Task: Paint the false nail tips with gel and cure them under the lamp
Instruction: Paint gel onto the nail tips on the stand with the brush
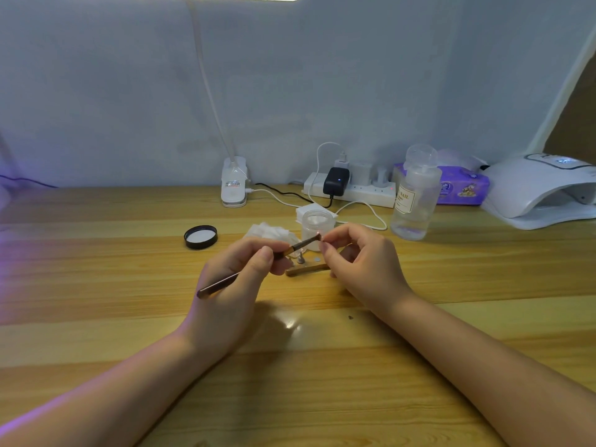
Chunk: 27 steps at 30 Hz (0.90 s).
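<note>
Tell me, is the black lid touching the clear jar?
Apart. The head view shows the black lid lying left of the clear jar, with bare wooden table between them.

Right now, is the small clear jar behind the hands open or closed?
Open. The small clear jar has no lid on top; a black lid lies separately on the table, to its left.

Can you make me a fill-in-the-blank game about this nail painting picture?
1. The left hand holds a thin ____.
2. The black lid lies on the ____.
3. The white nail lamp sits on the far ____ side.
4. The purple tissue pack lies behind the clear ____.

Missing words: brush; table; right; bottle
</note>
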Each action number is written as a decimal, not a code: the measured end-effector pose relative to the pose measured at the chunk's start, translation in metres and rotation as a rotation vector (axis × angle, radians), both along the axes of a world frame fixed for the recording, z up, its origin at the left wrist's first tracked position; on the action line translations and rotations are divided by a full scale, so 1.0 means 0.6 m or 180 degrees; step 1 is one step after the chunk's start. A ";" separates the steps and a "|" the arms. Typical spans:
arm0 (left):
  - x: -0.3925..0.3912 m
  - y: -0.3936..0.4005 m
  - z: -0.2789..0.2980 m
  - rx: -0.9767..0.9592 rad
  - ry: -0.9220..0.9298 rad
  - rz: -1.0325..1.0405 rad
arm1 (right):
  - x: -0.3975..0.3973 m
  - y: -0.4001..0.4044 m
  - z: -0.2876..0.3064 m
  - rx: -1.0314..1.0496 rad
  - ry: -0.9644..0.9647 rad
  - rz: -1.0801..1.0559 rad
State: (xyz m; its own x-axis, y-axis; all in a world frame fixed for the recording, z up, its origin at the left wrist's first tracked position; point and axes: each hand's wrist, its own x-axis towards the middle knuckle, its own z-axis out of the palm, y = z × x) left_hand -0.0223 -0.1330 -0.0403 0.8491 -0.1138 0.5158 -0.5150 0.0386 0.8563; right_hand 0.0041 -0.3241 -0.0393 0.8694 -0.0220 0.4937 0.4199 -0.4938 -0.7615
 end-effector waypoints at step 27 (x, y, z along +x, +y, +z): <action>-0.006 -0.003 0.003 0.0084 -0.0070 0.0051 | 0.003 -0.002 -0.003 -0.0034 -0.0157 0.0030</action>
